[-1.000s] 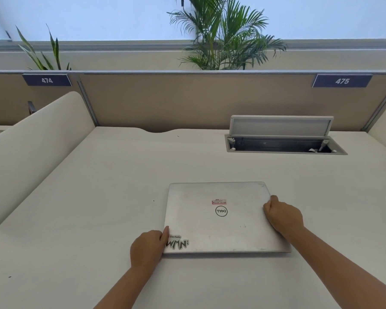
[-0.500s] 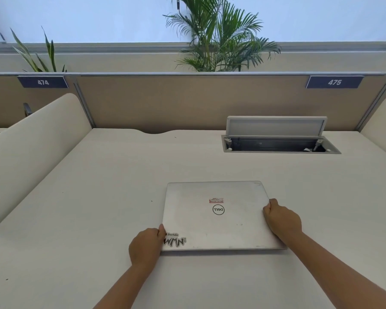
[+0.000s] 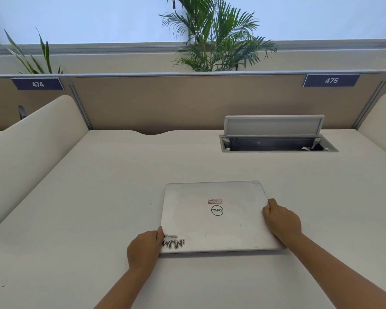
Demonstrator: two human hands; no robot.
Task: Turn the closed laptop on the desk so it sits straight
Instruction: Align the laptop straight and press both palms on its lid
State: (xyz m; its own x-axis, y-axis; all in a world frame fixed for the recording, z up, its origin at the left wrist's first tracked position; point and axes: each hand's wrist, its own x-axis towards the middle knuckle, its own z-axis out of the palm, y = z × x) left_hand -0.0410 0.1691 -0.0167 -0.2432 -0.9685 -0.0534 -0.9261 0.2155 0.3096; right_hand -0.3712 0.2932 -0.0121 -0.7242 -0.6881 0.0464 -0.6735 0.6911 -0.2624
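A closed silver laptop (image 3: 216, 217) with a round logo and a few stickers lies flat on the pale desk (image 3: 98, 197), a little right of centre. Its front edge runs nearly level across the view, close to parallel with the desk's back panel. My left hand (image 3: 145, 248) grips the near-left corner with the thumb on the lid. On the right edge, my right hand (image 3: 281, 221) is curled around the rim, fingers under it.
An open cable hatch (image 3: 276, 143) with its lid raised sits in the desk at the back right. A tan partition (image 3: 187, 101) closes the back; curved cream side dividers (image 3: 31, 139) stand left and right. Plants rise behind the partition.
The laptop has turned slightly, so its front edge now lies closer to level. Both hands stayed on the same corners and moved with it.
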